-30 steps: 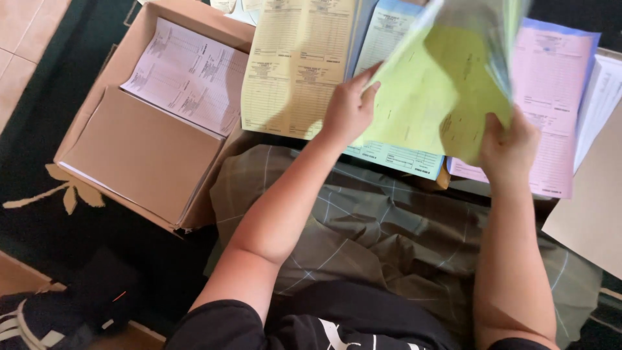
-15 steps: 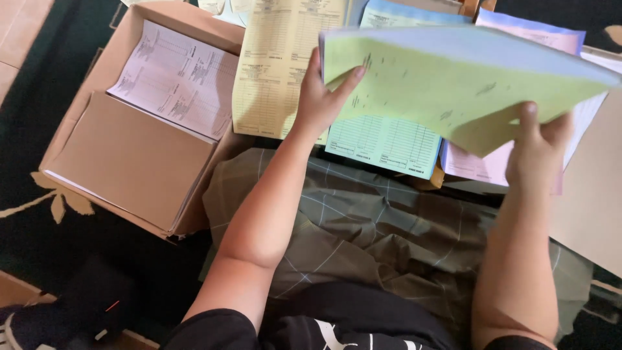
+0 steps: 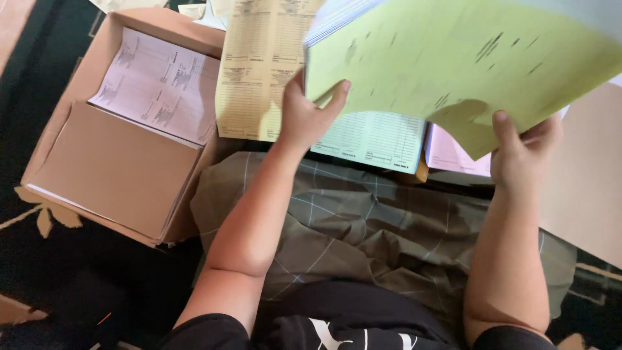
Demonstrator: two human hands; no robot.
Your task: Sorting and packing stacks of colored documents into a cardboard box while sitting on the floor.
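Both my hands hold up a thick stack of printed sheets [image 3: 453,58], the underside sheet yellow-green, blue and white edges showing at its top left. My left hand [image 3: 308,113] grips the stack's lower left edge, thumb on the near face. My right hand [image 3: 521,146] pinches the lower right corner, which curls down. The stack tilts towards me and hides much of the papers lying beyond it.
An open cardboard box [image 3: 123,168] at the left holds white printed forms [image 3: 159,84] and a brown sheet. Yellow forms [image 3: 259,71], pale blue forms [image 3: 376,139] and pink forms [image 3: 453,155] lie ahead. A brown board [image 3: 583,188] lies at right. A checked cloth [image 3: 363,227] covers my lap.
The stack has swung from upright and fanned to nearly flat, then risen closer to the camera. Both hands stayed on its lower edge and moved up with it.
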